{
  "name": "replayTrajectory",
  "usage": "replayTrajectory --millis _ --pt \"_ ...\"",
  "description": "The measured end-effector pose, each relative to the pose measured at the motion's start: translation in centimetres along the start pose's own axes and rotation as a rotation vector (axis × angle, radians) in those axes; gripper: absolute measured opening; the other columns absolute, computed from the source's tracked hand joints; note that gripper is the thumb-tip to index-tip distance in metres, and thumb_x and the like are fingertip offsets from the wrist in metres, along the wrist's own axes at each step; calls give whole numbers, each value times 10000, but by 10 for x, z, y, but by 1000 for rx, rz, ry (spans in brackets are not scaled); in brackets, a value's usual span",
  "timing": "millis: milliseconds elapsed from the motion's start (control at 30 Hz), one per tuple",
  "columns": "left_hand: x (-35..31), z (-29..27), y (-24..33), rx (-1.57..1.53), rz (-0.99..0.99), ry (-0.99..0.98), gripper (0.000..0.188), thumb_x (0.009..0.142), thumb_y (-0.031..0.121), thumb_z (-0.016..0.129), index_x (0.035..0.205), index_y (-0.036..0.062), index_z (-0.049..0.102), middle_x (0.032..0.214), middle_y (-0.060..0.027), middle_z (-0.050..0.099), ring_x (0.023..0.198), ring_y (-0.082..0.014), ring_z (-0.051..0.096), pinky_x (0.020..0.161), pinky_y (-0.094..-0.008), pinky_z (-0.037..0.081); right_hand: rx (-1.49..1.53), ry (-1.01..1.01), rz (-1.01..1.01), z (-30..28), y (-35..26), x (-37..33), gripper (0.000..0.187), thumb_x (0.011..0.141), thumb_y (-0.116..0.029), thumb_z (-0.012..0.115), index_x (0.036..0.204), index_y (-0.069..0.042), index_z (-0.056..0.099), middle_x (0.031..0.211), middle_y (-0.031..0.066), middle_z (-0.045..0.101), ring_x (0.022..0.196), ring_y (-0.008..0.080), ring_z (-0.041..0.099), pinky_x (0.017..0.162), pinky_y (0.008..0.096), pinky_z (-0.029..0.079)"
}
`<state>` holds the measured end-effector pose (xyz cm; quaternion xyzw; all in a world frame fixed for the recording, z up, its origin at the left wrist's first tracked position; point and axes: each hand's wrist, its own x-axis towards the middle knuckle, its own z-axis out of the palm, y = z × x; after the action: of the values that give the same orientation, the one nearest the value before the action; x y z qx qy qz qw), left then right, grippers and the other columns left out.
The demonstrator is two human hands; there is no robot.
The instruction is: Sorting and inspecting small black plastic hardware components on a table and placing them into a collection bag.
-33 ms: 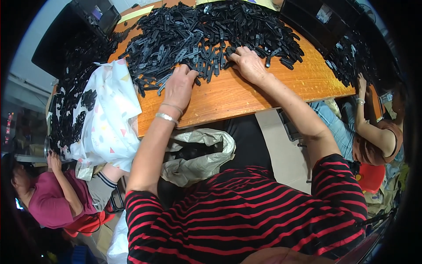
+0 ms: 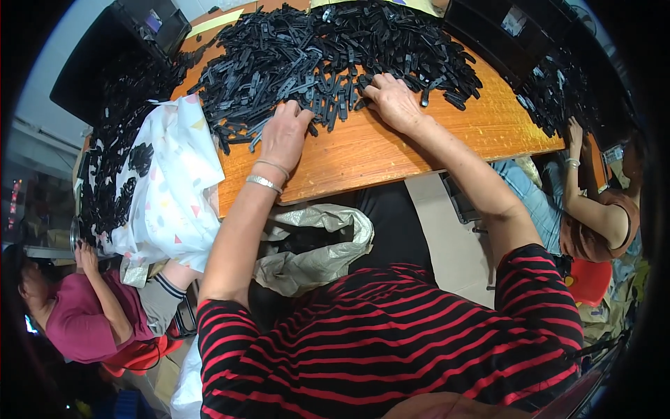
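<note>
Watching, I noticed hardly any change, hence little progress: left hand (image 2: 283, 136) and right hand (image 2: 396, 105) stayed at black pieces (image 2: 279, 56); whether their fingers (image 2: 382, 82) grasped any, I could not tell.

Looks steeply down from head height, wide fisheye, close above striped shirt (image 2: 391, 328) at six o'clock; faces table (image 2: 335, 153) toward twelve, takes in maroon shirt (image 2: 87, 314) at eight and brown top (image 2: 593, 230) at three.
</note>
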<state>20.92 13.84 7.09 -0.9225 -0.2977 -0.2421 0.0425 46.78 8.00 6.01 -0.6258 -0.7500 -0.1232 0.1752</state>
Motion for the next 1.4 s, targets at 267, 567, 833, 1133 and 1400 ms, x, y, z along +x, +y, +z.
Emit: replayTrajectory --millis 267,567,833,1133,1400 --pt "-3 1 -10 3 94 -10 185 720 49 692 853 71 565 842 -77 566 850 -269 563 694 -371 499 23 -75 -127 -9 -6 -9 119 823 -117 552 903 -43 600 867 118 593 931 301 575 818 420 435" --pt "-26 -3 9 -984 -551 96 301 854 2 635 1147 34 572 1023 -115 678 775 -203 658 693 -285 549 -25 -212 -15 -13 -25 0 165 785 -77 614 939 -18 627 871 168 634 862 334 641 704 446 511" --pt "-43 -23 32 -1634 -866 150 231 875 16 629 1102 23 588 1054 -77 680 756 -86 629 598 -179 492 253 -88 107 -43 -59 -3 216 826 -102 620 1008 12 648 935 175 618 828 328 635 723 389 516" --pt "-43 -31 50 -1539 -594 328 224 869 -30 639 1082 -8 573 1003 -45 633 913 -103 606 835 -231 502 845 176 131 -52 -131 -22 233 823 -46 691 1046 14 661 868 112 610 737 198 629 640 284 513" --pt "-48 -38 57 -1495 -517 365 242 879 -31 625 1110 -25 555 1098 -77 615 1022 -129 589 911 -255 479 800 264 53 -50 -135 -21 249 786 -22 711 1033 -20 680 845 112 600 705 223 621 619 308 506"
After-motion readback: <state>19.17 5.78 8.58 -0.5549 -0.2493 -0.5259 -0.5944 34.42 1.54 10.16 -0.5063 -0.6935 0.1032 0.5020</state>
